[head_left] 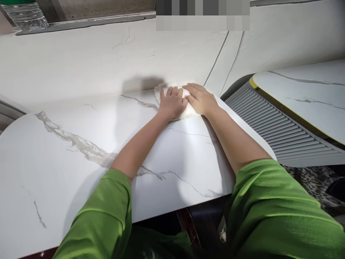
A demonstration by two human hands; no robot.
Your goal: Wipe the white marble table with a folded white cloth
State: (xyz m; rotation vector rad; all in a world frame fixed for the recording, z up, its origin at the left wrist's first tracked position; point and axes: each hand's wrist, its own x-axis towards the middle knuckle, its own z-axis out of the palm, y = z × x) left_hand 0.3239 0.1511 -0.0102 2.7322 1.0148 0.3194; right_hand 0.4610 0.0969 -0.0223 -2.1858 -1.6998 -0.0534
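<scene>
Head view: pressing pale cloth point(189, 113) onto marbled tabletop point(159, 154) under left hand point(172, 102) and right hand point(202, 100), with left fingers slightly spread, right fingers closer together. Showing cloth edge beside left fingers, white wall point(172, 54) just beyond both sets of fingertips.

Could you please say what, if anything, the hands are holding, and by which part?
Nothing is visibly gripped: the left hand and right hand lie on top of a white cloth.

Bottle point(26, 16) on ledge point(94, 24), white wall point(81, 59), slatted panel point(269, 126)
</scene>
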